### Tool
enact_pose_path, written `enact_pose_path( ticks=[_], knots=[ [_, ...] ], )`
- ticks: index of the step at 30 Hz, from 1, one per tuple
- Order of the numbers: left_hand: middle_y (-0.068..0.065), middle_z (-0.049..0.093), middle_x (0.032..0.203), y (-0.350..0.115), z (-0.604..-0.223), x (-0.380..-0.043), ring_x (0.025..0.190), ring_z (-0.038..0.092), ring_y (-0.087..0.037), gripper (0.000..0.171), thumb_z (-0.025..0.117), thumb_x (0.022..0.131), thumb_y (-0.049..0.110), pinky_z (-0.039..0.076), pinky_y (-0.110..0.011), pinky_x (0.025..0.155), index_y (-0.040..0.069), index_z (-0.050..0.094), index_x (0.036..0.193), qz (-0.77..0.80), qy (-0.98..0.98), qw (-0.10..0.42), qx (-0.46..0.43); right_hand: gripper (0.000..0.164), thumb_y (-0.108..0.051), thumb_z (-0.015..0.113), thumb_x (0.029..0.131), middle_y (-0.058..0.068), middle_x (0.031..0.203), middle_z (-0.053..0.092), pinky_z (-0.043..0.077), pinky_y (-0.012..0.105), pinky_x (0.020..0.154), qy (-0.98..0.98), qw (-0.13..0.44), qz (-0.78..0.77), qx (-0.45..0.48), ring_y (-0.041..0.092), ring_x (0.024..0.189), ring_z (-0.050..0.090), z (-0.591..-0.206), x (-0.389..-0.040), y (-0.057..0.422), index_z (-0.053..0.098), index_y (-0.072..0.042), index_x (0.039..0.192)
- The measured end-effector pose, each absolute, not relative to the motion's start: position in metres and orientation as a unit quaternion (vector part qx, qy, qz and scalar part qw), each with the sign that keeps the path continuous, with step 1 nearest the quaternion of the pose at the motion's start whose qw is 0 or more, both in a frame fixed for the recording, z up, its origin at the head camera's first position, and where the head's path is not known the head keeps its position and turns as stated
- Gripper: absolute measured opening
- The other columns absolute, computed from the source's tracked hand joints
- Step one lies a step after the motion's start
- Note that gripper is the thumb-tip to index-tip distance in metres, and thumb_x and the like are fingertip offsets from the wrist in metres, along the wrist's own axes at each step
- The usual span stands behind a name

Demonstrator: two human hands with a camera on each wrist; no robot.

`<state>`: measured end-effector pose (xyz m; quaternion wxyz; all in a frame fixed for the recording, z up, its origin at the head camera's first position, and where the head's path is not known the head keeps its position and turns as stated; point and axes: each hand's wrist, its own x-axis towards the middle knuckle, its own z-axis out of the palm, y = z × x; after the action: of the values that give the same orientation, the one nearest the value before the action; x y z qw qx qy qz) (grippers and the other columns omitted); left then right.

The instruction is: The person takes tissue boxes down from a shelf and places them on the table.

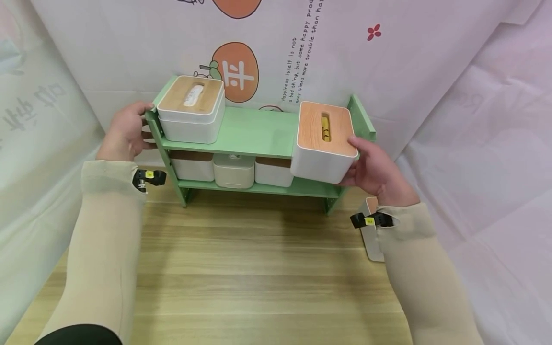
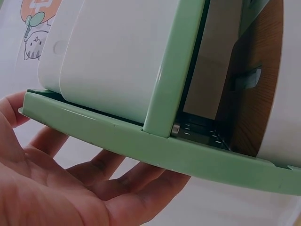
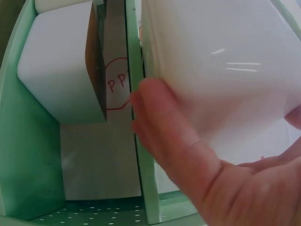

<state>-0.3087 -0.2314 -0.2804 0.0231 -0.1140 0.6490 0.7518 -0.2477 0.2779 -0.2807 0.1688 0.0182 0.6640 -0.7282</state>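
Head view, nearest: the right hand [image 1: 379,172] clamps a tissue box [image 1: 320,164] between thumb and fingers at the upper right of the green shelf [image 1: 260,130]; whether its base touches is hidden. Holding it level seems wise. The left hand [image 1: 125,132], fingers apart, touches the shelf's left end, ideally steadying it; beyond hangs a printed cloth [image 1: 332,62].

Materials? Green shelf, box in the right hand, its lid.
Green shelf: probably painted metal, satin; thin edges and rows of small holes, though plastic is possible.
White box: likely plastic, glossy; crisp light reflections and smooth rounded corners.
Lid: wood or wood-look, matte; tan with faint grain, so solid wood versus veneer can't be told.
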Motion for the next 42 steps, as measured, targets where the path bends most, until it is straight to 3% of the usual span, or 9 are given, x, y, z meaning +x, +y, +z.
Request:
enact_pose_path(
  ticks=[5, 12, 16, 18, 20, 26, 30, 34, 42],
  knots=[
    [-0.005, 0.043, 0.121, -0.231, -0.281, -0.310, 0.107, 0.052, -0.031, 0.026, 0.053, 0.102, 0.042, 0.031, -0.061, 0.106, 0.017, 0.053, 0.107, 0.757, 0.643, 0.027, -0.113, 0.066, -0.036, 0.050, 0.101, 0.011, 0.111, 0.071, 0.056, 0.050, 0.076, 0.649, 0.165, -0.743, -0.010, 0.029, 0.093, 0.071, -0.286, -0.241, 0.281, 0.018, -0.019, 0.156],
    [-0.005, 0.044, 0.121, -0.231, -0.280, -0.309, 0.102, 0.054, -0.029, 0.024, 0.053, 0.102, 0.041, 0.030, -0.061, 0.107, 0.017, 0.054, 0.105, 0.759, 0.641, 0.026, -0.113, 0.065, -0.027, 0.048, 0.102, 0.013, 0.135, 0.054, 0.058, 0.049, 0.070, 0.637, 0.164, -0.751, -0.061, 0.027, 0.095, 0.070, -0.289, -0.220, 0.281, 0.017, -0.031, 0.158],
    [-0.006, 0.043, 0.121, -0.233, -0.280, -0.308, 0.100, 0.055, -0.029, 0.025, 0.054, 0.102, 0.041, 0.046, -0.055, 0.092, 0.016, 0.054, 0.107, 0.756, 0.645, 0.025, -0.111, 0.066, -0.021, 0.045, 0.102, 0.017, 0.141, 0.042, 0.058, 0.047, 0.070, 0.637, 0.169, -0.748, -0.080, 0.025, 0.095, 0.070, -0.290, -0.206, 0.279, 0.012, -0.029, 0.159],
    [-0.006, 0.043, 0.121, -0.234, -0.280, -0.308, 0.098, 0.056, -0.029, 0.025, 0.054, 0.102, 0.040, 0.051, -0.048, 0.080, 0.015, 0.055, 0.106, 0.754, 0.647, 0.023, -0.112, 0.066, -0.017, 0.044, 0.101, 0.017, 0.137, 0.046, 0.058, 0.045, 0.068, 0.640, 0.172, -0.743, -0.090, 0.025, 0.091, 0.070, -0.293, -0.197, 0.279, 0.011, -0.026, 0.158],
    [-0.006, 0.043, 0.121, -0.234, -0.281, -0.308, 0.099, 0.056, -0.030, 0.025, 0.054, 0.102, 0.040, 0.052, -0.047, 0.077, 0.015, 0.055, 0.105, 0.751, 0.651, 0.020, -0.112, 0.066, -0.013, 0.043, 0.100, 0.017, 0.128, 0.054, 0.058, 0.042, 0.066, 0.643, 0.174, -0.739, -0.096, 0.025, 0.087, 0.070, -0.298, -0.188, 0.280, 0.012, -0.025, 0.156],
    [-0.004, 0.043, 0.123, -0.233, -0.280, -0.310, 0.110, 0.048, -0.033, 0.027, 0.051, 0.103, 0.041, 0.036, -0.059, 0.103, 0.016, 0.054, 0.111, 0.745, 0.658, 0.019, -0.110, 0.067, -0.006, 0.043, 0.096, 0.014, 0.110, 0.067, 0.058, 0.037, 0.069, 0.649, 0.178, -0.733, -0.102, 0.024, 0.084, 0.071, -0.321, -0.162, 0.287, 0.011, -0.020, 0.153],
    [-0.005, 0.042, 0.121, -0.233, -0.279, -0.311, 0.105, 0.050, -0.030, 0.026, 0.051, 0.103, 0.040, 0.051, -0.051, 0.084, 0.016, 0.054, 0.111, 0.749, 0.653, 0.022, -0.110, 0.072, -0.004, 0.046, 0.098, 0.016, 0.102, 0.070, 0.058, 0.035, 0.065, 0.662, 0.185, -0.720, -0.099, 0.024, 0.080, 0.072, -0.339, -0.150, 0.293, 0.005, -0.016, 0.156],
    [-0.006, 0.042, 0.120, -0.234, -0.279, -0.311, 0.099, 0.054, -0.028, 0.025, 0.053, 0.103, 0.039, 0.054, -0.041, 0.067, 0.016, 0.055, 0.110, 0.754, 0.647, 0.028, -0.109, 0.080, -0.007, 0.052, 0.098, 0.019, 0.096, 0.069, 0.058, 0.040, 0.065, 0.691, 0.200, -0.692, -0.057, 0.027, 0.079, 0.071, -0.361, -0.144, 0.295, 0.000, -0.018, 0.157],
    [-0.006, 0.043, 0.122, -0.234, -0.280, -0.312, 0.107, 0.049, -0.032, 0.023, 0.053, 0.103, 0.039, 0.051, -0.049, 0.079, 0.016, 0.057, 0.105, 0.752, 0.649, 0.022, -0.110, 0.090, -0.017, 0.066, 0.093, 0.025, 0.107, 0.060, 0.056, 0.046, 0.067, 0.762, 0.215, -0.610, 0.033, 0.031, 0.082, 0.068, -0.407, -0.144, 0.295, 0.004, -0.024, 0.159]
  ],
)
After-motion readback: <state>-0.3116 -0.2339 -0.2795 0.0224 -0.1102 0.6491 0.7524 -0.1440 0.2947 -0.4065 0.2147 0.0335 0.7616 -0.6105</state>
